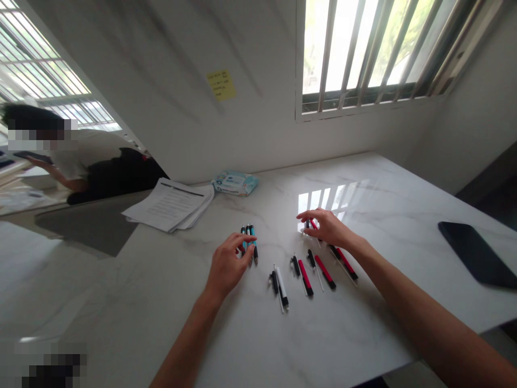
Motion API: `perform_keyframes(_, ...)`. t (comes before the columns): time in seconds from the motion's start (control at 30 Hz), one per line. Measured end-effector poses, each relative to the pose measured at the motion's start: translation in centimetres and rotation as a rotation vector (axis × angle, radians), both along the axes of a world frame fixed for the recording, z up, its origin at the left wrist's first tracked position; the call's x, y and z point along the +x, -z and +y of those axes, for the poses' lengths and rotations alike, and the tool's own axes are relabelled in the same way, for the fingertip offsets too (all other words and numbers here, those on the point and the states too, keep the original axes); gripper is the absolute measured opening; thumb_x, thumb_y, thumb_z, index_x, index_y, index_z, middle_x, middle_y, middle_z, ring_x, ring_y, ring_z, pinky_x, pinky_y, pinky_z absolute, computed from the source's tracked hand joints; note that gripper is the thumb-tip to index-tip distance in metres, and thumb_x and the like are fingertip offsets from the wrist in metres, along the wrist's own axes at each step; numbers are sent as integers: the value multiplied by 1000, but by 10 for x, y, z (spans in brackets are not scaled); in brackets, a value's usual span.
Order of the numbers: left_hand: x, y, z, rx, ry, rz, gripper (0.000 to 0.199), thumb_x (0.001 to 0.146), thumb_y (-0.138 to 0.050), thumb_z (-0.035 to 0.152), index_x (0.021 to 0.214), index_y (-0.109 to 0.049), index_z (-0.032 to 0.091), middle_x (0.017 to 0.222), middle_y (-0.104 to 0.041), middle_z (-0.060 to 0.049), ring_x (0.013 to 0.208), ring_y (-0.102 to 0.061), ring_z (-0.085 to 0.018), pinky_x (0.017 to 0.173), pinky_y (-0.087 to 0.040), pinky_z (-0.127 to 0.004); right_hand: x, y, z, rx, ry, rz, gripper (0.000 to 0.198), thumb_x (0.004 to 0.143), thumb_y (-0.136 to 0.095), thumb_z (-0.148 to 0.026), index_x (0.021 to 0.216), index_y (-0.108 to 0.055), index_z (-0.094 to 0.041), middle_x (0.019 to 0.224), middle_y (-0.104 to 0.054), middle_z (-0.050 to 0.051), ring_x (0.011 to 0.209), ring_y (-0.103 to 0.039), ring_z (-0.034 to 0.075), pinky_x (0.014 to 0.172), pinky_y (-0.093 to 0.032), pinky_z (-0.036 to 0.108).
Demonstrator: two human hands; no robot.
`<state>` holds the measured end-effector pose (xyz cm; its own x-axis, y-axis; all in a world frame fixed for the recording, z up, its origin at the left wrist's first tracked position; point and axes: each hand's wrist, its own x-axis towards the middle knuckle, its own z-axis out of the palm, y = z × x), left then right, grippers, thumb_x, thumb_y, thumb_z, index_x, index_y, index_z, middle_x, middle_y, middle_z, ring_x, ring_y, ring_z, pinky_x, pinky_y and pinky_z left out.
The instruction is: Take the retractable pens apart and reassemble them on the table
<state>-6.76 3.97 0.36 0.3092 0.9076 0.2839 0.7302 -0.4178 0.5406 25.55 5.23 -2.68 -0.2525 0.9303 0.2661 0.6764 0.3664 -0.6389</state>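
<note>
My left hand [232, 264] is over three light-blue and black pens [248, 245] lying side by side, thumb and forefinger apart; whether it touches them I cannot tell. My right hand [327, 227] hovers at a red and black pen in parts [314, 224], partly hidden behind its fingers, which are spread and curved. Nearer me lie more pens taken apart: a white barrel [281, 283] with a black piece and thin refill, a red barrel [306, 277], a second red barrel [325, 271] and, by my right wrist, another red barrel [347, 262].
Printed sheets [169, 205] and a blue wipes pack [235, 183] lie by the wall. A dark phone-like slab [479, 253] is at the right of the marble-patterned table [258, 350]. A yellow note [222, 85] sticks to the wall. Another person [97, 156] leans at the left.
</note>
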Motion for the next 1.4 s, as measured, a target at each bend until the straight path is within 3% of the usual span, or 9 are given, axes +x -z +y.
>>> perform_keyframes(0.2,2,-1,-1,-5,10,2,27,92,-56,37,105,-77,25,103,-72,-5,78,-64,-17,76,-51,-30,13,4,1,-27,82,-63,74,81,-77,-29,150,-51,-31,127,-70,8,116,-56,28,93,-51,44)
perform_keyframes(0.37,1,-1,-1,1,21,-1,25,92,-58,37,104,-77,25,104,-72,-4,78,-65,-17,74,-52,-29,15,10,5,-39,75,-87,71,81,-78,-27,148,-54,-30,120,-73,6,112,-56,29,92,-52,45)
perform_keyframes(0.53,3,1,0,-108,3,-157,28,91,-63,43,105,-77,23,100,-73,-5,78,-65,-17,76,-53,-29,-5,-11,-4,262,90,-6,58,87,-73,-21,142,-59,-29,125,-71,7,120,-56,31,102,-50,54)
perform_keyframes(0.73,20,1,-11,-433,110,-558,45,85,-72,52,115,-67,19,107,-74,-9,88,-70,-19,73,-56,-28,-72,-35,-46,461,-247,11,62,97,-64,-22,155,-44,-35,134,-67,6,123,-57,27,108,-49,49)
perform_keyframes(0.93,33,8,-20,-448,172,-692,32,84,-78,45,97,-67,17,88,-73,-5,78,-69,-17,72,-56,-27,-92,-29,-53,465,-356,27,62,100,-60,-21,157,-41,-35,133,-70,5,121,-60,25,104,-53,45)
perform_keyframes(1.03,31,10,-18,-400,94,-669,34,82,-80,45,98,-69,17,85,-72,-4,73,-67,-16,69,-55,-27,-72,-21,-34,466,-262,45,49,99,-64,-24,147,-55,-29,133,-69,7,122,-60,26,106,-52,46)
perform_keyframes(1.2,22,7,-14,-190,23,-483,27,88,-74,43,102,-76,21,95,-74,-4,85,-68,-18,79,-54,-29,-21,-1,6,368,186,-79,18,96,-67,-22,111,-78,-21,103,-78,8,100,-63,29,90,-54,45)
perform_keyframes(1.3,20,4,-14,-84,81,-405,24,94,-68,40,108,-78,24,102,-74,-5,91,-68,-18,82,-53,-29,-5,11,21,269,259,-192,17,96,-68,-24,107,-80,-20,99,-79,9,94,-62,29,87,-53,45)
perform_keyframes(1.4,21,3,-16,-40,135,-332,23,97,-64,38,110,-78,25,101,-73,-4,80,-64,-15,76,-51,-28,-4,16,26,198,270,-244,16,94,-69,-24,104,-82,-20,97,-80,9,94,-62,30,87,-52,44)
